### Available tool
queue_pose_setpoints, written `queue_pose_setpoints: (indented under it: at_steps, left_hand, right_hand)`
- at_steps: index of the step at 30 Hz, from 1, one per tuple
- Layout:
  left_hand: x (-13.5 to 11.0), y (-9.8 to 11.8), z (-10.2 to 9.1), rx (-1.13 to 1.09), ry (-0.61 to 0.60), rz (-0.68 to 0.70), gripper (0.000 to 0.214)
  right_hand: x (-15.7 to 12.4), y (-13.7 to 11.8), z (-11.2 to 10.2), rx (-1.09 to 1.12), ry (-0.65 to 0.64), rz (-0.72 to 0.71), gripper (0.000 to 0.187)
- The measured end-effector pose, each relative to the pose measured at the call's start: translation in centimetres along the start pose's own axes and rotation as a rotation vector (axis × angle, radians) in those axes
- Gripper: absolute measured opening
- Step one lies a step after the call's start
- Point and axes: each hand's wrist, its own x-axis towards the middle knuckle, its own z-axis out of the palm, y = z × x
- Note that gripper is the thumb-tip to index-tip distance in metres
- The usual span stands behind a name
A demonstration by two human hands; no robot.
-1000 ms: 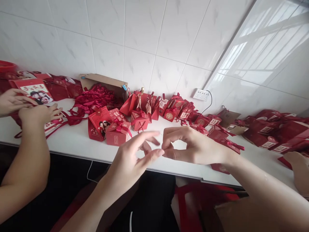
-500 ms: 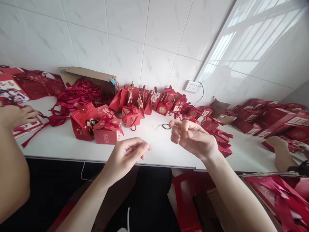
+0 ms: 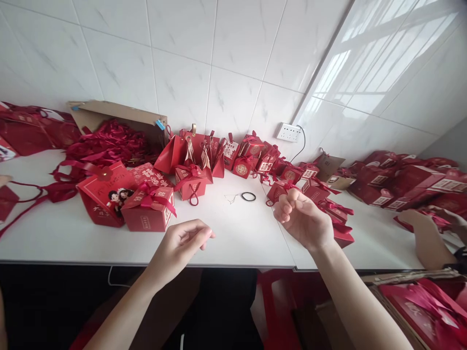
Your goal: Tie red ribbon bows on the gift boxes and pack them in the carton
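Note:
My left hand (image 3: 186, 244) hovers over the table's front edge, thumb against curled fingers. Whatever it may hold is hidden. To its left stands a red gift box with a ribbon bow (image 3: 149, 208), apart from the hand. My right hand (image 3: 303, 218) is raised over the table, thumb and fingertips pressed together; anything between them is too small to make out. Just behind and beside it lie small red boxes (image 3: 316, 188). Between and beyond both hands, a black ring-shaped band (image 3: 248, 196) rests on the white table (image 3: 233, 238) beside a thin tangled thread (image 3: 231, 198).
A cardboard box (image 3: 120, 113) spills dark red ribbons (image 3: 109, 141) at the back left. Red bags (image 3: 171, 153) stand by the wall, under a power strip (image 3: 288, 132). Another person's hands (image 3: 423, 221) handle a red box at right; more boxes (image 3: 397, 180) are stacked behind.
My right hand's fingers have drawn together into a pinch, and it sits slightly further right. My left hand keeps its curl. The neighbour's arm at left has mostly left the view.

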Motion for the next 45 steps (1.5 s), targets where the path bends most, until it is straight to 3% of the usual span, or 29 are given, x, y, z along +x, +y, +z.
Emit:
queue_pose_setpoints:
  at_steps: [7,10,13,18,21,24,28,32,37,42,45]
  left_hand:
    - [2.5,-2.5,0.7,0.186,-0.004,0.015,0.033]
    - [4.1,-3.4,3.0,0.284,-0.154,0.109,0.031]
    - [6.2,-4.6,6.2,0.399,-0.308,0.343,0.026]
    - [9.3,-7.8,9.9,0.457,-0.411,0.559,0.019]
    - [10.0,-9.7,10.1,0.475,-0.378,0.646,0.024]
    - [10.3,-10.7,9.5,0.466,-0.322,0.711,0.03]
    - [10.5,-11.0,9.2,0.434,-0.279,0.776,0.032]
    - [10.4,-11.1,9.2,0.433,-0.275,0.813,0.032]
    - [10.4,-11.2,9.2,0.456,-0.264,0.81,0.033]
    - [10.4,-11.3,9.3,0.46,-0.263,0.809,0.034]
    - [10.5,-11.3,9.4,0.461,-0.263,0.8,0.035]
  right_hand:
    - [3.6,0.2,-4.3,-0.304,0.197,-0.047,0.019]
    - [6.5,2.7,-5.5,-0.574,0.156,0.092,0.024]
    - [9.7,6.4,-6.5,-0.731,0.131,0.207,0.024]
    - [13.6,11.2,-8.1,-0.934,0.155,0.282,0.016]
    - [14.7,12.2,-9.0,-1.072,0.125,0.304,0.018]
    - [15.0,12.1,-9.4,-1.179,0.003,0.317,0.018]
    - [15.4,11.1,-8.5,-1.288,-0.157,0.321,0.021]
    - [16.2,10.2,-7.7,-1.421,-0.19,0.287,0.018]
    - [15.4,9.6,-8.7,-1.515,-0.266,0.321,0.039]
    - [13.7,11.3,-9.8,-1.557,-0.298,0.392,0.07]
    - [13.9,12.8,-9.8,-1.57,-0.266,0.376,0.048]
